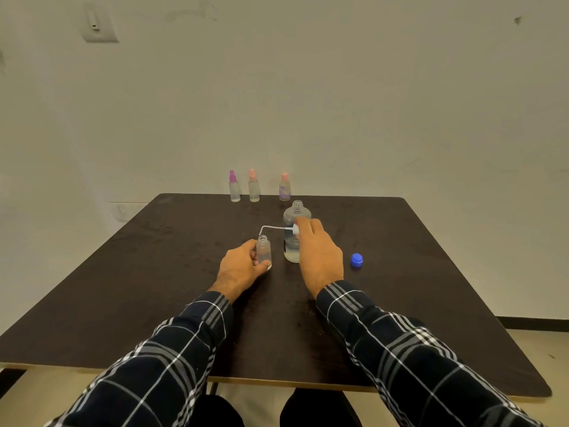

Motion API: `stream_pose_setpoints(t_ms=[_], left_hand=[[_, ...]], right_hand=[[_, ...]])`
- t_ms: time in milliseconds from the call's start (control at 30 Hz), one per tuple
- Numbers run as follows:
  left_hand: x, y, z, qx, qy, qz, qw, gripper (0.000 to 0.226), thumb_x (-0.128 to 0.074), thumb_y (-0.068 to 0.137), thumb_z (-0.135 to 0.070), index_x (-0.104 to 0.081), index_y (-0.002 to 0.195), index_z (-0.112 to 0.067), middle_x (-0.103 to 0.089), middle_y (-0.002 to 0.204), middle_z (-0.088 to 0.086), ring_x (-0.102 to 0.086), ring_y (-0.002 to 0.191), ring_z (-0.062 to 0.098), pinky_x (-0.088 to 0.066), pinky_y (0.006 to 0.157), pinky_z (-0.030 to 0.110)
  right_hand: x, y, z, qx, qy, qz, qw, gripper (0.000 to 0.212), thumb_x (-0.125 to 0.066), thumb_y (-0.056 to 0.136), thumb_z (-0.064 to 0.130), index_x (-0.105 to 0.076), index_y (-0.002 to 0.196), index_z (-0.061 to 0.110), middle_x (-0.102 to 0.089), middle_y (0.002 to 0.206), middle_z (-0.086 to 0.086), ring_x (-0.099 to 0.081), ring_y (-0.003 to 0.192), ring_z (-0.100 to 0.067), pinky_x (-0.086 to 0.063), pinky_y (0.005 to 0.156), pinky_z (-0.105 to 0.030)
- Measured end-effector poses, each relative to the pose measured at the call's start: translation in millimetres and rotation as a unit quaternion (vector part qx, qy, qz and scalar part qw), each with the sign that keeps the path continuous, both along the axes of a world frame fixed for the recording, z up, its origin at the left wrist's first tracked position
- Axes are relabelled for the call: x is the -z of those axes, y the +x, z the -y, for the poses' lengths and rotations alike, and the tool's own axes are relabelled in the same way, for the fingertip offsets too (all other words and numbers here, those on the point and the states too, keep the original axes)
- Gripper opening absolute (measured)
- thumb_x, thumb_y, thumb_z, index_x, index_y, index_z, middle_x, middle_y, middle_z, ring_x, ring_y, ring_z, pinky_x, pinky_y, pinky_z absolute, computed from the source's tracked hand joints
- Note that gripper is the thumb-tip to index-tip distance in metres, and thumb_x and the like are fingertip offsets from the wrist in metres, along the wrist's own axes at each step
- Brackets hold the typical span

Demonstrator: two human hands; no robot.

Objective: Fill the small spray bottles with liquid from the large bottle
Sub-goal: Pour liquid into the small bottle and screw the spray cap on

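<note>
A small clear spray bottle (pixel 263 249) stands uncapped on the dark table (pixel 154 288), and my left hand (pixel 243 266) grips its body. My right hand (pixel 317 251) pinches a white spray head (pixel 295 229) whose thin dip tube (pixel 271 228) reaches left, its end bending down just above the small bottle's mouth. Behind my right hand stands the large clear bottle (pixel 294 223), open at the neck and holding liquid; my hand hides part of it. Its blue cap (pixel 356 260) lies on the table to the right.
Three capped small spray bottles stand in a row at the table's far edge: one with a purple top (pixel 234 187), one with a pink top (pixel 253 186), one with a pink top and a label (pixel 285 188). A pale wall rises behind them.
</note>
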State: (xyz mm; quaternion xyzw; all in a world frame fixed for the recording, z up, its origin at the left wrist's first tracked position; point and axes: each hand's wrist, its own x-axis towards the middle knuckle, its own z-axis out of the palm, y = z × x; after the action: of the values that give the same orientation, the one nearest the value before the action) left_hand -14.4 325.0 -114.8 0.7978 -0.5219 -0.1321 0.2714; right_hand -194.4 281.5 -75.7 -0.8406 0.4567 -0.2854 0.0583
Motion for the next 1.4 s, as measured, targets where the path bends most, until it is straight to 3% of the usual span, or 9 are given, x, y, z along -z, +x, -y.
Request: stream_pose_setpoints(t_ms=[233,400,567,667,733,833,1000,1133,1400], left_hand=[[-1,-2,-1,-0.001,-0.001,0.004,1.0,0.041,-0.074,0.089,-0.04,-0.057,0.123,-0.027,-0.066,0.1,-0.009,-0.065,0.093,0.013,-0.055,0.092,0.039],[-2,-4,-2,-0.004,-0.007,0.005,1.0,0.041,-0.073,0.089,-0.039,-0.057,0.123,-0.025,-0.066,0.102,-0.008,-0.065,0.096,0.013,-0.055,0.093,0.037],[0,-3,-1,-0.006,-0.012,-0.014,1.0,0.042,-0.074,0.088,-0.039,-0.057,0.125,-0.028,-0.068,0.103,-0.008,-0.066,0.096,0.014,-0.055,0.093,0.04],[0,-2,-3,-0.004,-0.02,-0.014,1.0,0.038,-0.074,0.087,-0.038,-0.059,0.122,-0.028,-0.068,0.099,-0.009,-0.065,0.093,0.013,-0.055,0.089,0.037],[0,-2,-4,-0.002,-0.019,-0.009,1.0,0.038,-0.073,0.088,-0.036,-0.058,0.122,-0.027,-0.066,0.096,-0.01,-0.064,0.091,0.013,-0.053,0.085,0.033],[0,-3,-5,-0.005,-0.02,-0.008,1.0,0.036,-0.073,0.089,-0.036,-0.058,0.119,-0.025,-0.066,0.096,-0.009,-0.064,0.089,0.013,-0.05,0.082,0.03],[0,-4,-4,-0.002,-0.016,-0.008,1.0,0.036,-0.074,0.089,-0.038,-0.056,0.118,-0.027,-0.066,0.095,-0.008,-0.063,0.085,0.01,-0.053,0.081,0.032],[0,-5,-4,0.0,-0.016,-0.005,1.0,0.037,-0.074,0.089,-0.037,-0.056,0.12,-0.025,-0.066,0.097,-0.007,-0.063,0.087,0.011,-0.052,0.081,0.031],[-2,-6,-4,-0.005,-0.006,-0.008,1.0,0.037,-0.074,0.089,-0.036,-0.057,0.12,-0.024,-0.068,0.1,-0.006,-0.064,0.09,0.013,-0.052,0.083,0.031]], right_hand=[[3,-4,3,-0.012,-0.011,-0.029,0.999,0.059,-0.063,0.091,0.013,-0.031,0.137,0.031,-0.044,0.132,-0.004,-0.055,0.109,-0.025,-0.055,0.08,-0.045],[-3,3,6,-0.067,-0.015,-0.051,0.996,0.049,-0.059,0.094,0.015,-0.04,0.138,0.027,-0.045,0.134,-0.008,-0.049,0.118,-0.029,-0.051,0.092,-0.051],[-10,32,18,-0.136,-0.011,-0.03,0.99,0.035,-0.054,0.097,0.014,-0.055,0.132,0.019,-0.048,0.125,-0.007,-0.05,0.115,-0.024,-0.042,0.097,-0.03],[-14,53,24,-0.166,-0.003,-0.115,0.979,0.044,-0.063,0.09,0.005,-0.054,0.132,0.014,-0.046,0.13,-0.009,-0.051,0.117,-0.025,-0.043,0.105,-0.035],[-14,63,24,-0.186,0.038,-0.122,0.974,0.043,-0.06,0.091,0.003,-0.053,0.132,0.012,-0.047,0.133,-0.01,-0.054,0.118,-0.028,-0.043,0.104,-0.036],[-12,64,25,-0.185,0.093,-0.055,0.977,0.038,-0.051,0.095,0.006,-0.051,0.132,0.014,-0.055,0.127,-0.012,-0.057,0.113,-0.029,-0.046,0.098,-0.037],[-13,52,33,-0.179,0.148,0.014,0.972,0.027,-0.062,0.093,0.008,-0.059,0.118,0.016,-0.066,0.114,-0.007,-0.061,0.102,-0.021,-0.047,0.092,-0.027],[-19,53,35,-0.188,0.171,-0.001,0.967,0.025,-0.057,0.096,0.009,-0.059,0.12,0.016,-0.064,0.118,-0.006,-0.059,0.107,-0.02,-0.041,0.09,-0.023],[-32,57,35,-0.178,0.167,-0.045,0.969,0.022,-0.06,0.095,0.013,-0.062,0.117,0.013,-0.065,0.119,-0.007,-0.059,0.11,-0.023,-0.044,0.095,-0.03]])
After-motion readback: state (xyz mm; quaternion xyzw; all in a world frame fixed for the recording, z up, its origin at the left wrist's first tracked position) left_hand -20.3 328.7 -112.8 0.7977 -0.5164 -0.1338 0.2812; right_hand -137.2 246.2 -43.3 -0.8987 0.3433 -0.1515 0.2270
